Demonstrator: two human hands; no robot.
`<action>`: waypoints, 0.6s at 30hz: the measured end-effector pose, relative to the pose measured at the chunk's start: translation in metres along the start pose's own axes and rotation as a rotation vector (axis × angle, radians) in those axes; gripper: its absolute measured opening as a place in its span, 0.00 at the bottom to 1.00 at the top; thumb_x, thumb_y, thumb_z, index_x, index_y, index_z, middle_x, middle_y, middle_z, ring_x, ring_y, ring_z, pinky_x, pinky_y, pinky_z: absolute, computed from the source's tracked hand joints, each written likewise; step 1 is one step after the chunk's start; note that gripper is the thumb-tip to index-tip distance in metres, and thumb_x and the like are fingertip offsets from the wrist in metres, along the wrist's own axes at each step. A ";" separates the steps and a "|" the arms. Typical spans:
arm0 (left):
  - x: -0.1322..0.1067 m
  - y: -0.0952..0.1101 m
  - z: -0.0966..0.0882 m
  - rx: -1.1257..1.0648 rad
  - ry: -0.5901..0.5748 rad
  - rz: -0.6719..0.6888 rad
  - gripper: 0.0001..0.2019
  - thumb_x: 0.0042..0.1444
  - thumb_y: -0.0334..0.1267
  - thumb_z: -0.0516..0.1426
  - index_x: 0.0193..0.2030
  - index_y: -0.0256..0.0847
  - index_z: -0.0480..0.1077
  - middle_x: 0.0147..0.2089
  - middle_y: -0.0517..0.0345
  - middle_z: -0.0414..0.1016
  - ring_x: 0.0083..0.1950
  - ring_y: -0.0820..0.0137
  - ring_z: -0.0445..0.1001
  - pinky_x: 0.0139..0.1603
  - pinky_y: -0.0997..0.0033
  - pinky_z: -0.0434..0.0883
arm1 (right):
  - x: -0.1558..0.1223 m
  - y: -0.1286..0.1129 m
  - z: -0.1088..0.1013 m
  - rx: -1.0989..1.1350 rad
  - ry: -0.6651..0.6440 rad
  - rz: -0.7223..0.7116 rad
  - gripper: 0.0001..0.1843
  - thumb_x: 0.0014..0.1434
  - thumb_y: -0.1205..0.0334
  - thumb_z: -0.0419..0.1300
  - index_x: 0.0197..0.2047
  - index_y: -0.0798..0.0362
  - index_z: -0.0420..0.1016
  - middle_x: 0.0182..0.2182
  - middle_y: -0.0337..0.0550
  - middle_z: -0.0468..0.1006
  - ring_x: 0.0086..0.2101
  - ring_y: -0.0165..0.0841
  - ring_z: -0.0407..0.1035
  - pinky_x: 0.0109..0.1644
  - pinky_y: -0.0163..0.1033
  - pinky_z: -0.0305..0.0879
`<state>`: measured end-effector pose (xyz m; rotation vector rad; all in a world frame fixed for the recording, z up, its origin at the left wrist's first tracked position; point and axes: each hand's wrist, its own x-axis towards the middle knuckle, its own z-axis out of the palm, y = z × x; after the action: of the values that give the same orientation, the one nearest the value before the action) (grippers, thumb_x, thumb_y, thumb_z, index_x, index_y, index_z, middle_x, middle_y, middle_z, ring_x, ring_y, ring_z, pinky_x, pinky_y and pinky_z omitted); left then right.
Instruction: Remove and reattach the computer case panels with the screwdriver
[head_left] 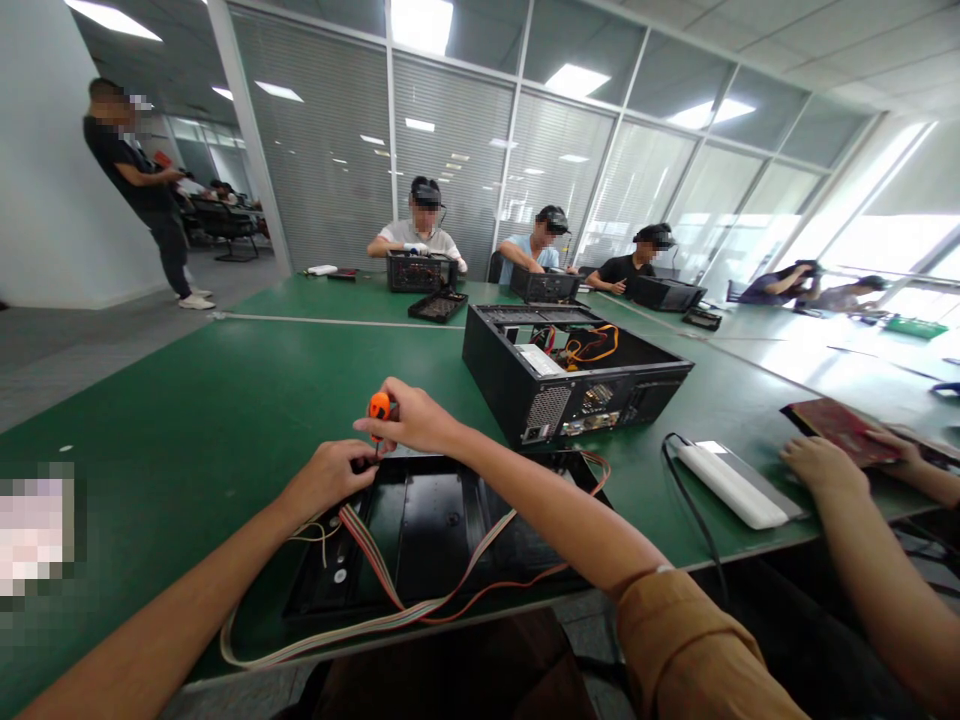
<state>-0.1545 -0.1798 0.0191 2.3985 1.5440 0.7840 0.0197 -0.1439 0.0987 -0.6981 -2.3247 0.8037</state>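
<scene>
My right hand [411, 415] is closed around the orange handle of a screwdriver [380, 405], which stands upright with its shaft pointing down. The tip meets the far left corner of a black computer case panel [431, 505] lying flat in front of me. Right beside the tip, my left hand [337, 474] is closed in a pinch at that corner; what its fingertips hold is hidden. A multicoloured ribbon cable [367, 550] loops across the panel and over the table edge. Thin pale wires [324, 535] lie under my left wrist.
An opened black computer case [506, 375] with orange cables inside stands beyond the panel. To the right are a white power bank [739, 485] with a black cable and a neighbour's hand [829, 465] near a dark red item [840, 430]. Several people work across the green table [300, 365].
</scene>
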 end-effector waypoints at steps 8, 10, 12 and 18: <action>0.000 -0.001 0.000 0.006 0.011 -0.016 0.10 0.48 0.38 0.53 0.34 0.40 0.74 0.34 0.58 0.76 0.32 0.72 0.71 0.35 0.76 0.65 | 0.002 -0.001 0.002 0.058 0.018 0.006 0.19 0.54 0.50 0.56 0.43 0.51 0.57 0.25 0.30 0.67 0.20 0.23 0.63 0.26 0.29 0.59; 0.000 0.000 -0.001 0.006 0.014 -0.015 0.11 0.48 0.39 0.53 0.34 0.40 0.74 0.33 0.58 0.76 0.32 0.72 0.71 0.35 0.76 0.65 | 0.000 -0.003 0.000 0.034 0.013 -0.015 0.17 0.54 0.51 0.56 0.42 0.51 0.58 0.25 0.30 0.67 0.21 0.23 0.64 0.27 0.29 0.59; 0.000 0.000 -0.001 0.003 0.010 -0.009 0.11 0.48 0.39 0.53 0.34 0.40 0.74 0.33 0.58 0.76 0.31 0.72 0.71 0.35 0.76 0.65 | -0.002 -0.004 -0.002 0.026 -0.017 -0.037 0.13 0.57 0.53 0.53 0.41 0.52 0.59 0.24 0.31 0.67 0.23 0.24 0.65 0.29 0.30 0.58; 0.000 -0.001 0.000 0.014 -0.003 0.004 0.10 0.49 0.39 0.52 0.33 0.40 0.74 0.32 0.59 0.75 0.30 0.73 0.70 0.33 0.77 0.64 | 0.000 0.001 0.002 -0.071 0.036 -0.044 0.18 0.52 0.48 0.57 0.38 0.52 0.58 0.25 0.33 0.67 0.24 0.26 0.63 0.28 0.31 0.57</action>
<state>-0.1552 -0.1796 0.0187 2.4125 1.5492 0.7724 0.0190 -0.1441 0.0973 -0.6837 -2.3368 0.6868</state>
